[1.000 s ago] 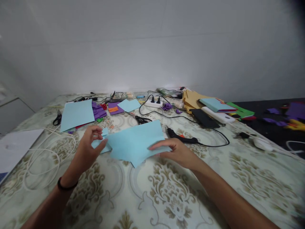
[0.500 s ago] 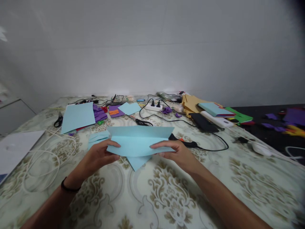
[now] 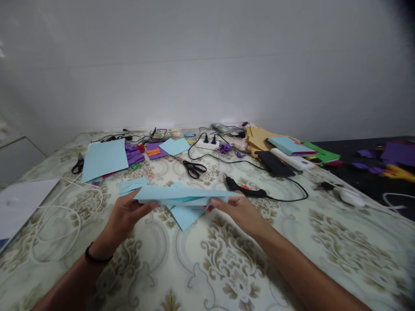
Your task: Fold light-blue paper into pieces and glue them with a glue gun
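Between my two hands, above the table, is a light blue sheet of paper (image 3: 181, 193), folded over lengthwise and seen nearly edge-on. My left hand (image 3: 128, 211) pinches its left end, thumb on the near edge. At the other end my right hand (image 3: 235, 211) grips it the same way, some fingers hidden behind. Below the folded paper lies another light blue paper (image 3: 186, 218), one corner pointing toward me. Folded light blue pieces (image 3: 132, 185) rest just beyond my left hand. A black hot glue gun (image 3: 244, 188) lies past my right hand.
Black-handled scissors (image 3: 194, 168) lie beyond the paper. A white power strip (image 3: 207, 144) has black cables running from it. At left are a large blue sheet (image 3: 105, 160), purple strips (image 3: 133, 153) and a looped white cable (image 3: 78, 216). A dark tablet-like slab (image 3: 275, 164) lies at right.
The paper has dropped and tipped from facing me to nearly edge-on, its halves closer together. My thumbs now press its near edge. The scissors and glue gun show more fully.
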A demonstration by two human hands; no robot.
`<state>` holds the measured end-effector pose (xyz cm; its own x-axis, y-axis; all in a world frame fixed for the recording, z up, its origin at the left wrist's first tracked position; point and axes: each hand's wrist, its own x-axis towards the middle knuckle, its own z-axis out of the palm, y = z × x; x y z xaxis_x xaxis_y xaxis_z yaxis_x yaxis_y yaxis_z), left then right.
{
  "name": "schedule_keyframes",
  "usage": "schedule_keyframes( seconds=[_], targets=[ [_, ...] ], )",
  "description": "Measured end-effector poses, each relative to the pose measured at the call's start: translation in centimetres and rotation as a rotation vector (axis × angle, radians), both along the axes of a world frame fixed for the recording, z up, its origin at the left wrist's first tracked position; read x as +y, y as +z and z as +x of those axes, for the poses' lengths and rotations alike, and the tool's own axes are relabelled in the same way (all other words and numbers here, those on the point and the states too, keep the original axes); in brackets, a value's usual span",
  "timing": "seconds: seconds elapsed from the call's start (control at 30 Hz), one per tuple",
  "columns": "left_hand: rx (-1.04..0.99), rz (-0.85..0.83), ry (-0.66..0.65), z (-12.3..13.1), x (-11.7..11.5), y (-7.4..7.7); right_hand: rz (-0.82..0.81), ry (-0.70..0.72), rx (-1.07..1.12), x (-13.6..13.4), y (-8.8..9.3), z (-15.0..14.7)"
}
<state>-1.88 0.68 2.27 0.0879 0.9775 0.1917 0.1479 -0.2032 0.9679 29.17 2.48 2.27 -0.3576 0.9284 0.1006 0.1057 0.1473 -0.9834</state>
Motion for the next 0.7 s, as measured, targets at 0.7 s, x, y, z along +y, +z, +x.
schedule_keyframes(
  seconds=[0.7],
  targets=[
    [-0.242, -0.173, 0.026, 2.1, -0.2, 0.2, -0.140, -0.125, 0.190, -0.3, -2.4, -1.4]
  ],
)
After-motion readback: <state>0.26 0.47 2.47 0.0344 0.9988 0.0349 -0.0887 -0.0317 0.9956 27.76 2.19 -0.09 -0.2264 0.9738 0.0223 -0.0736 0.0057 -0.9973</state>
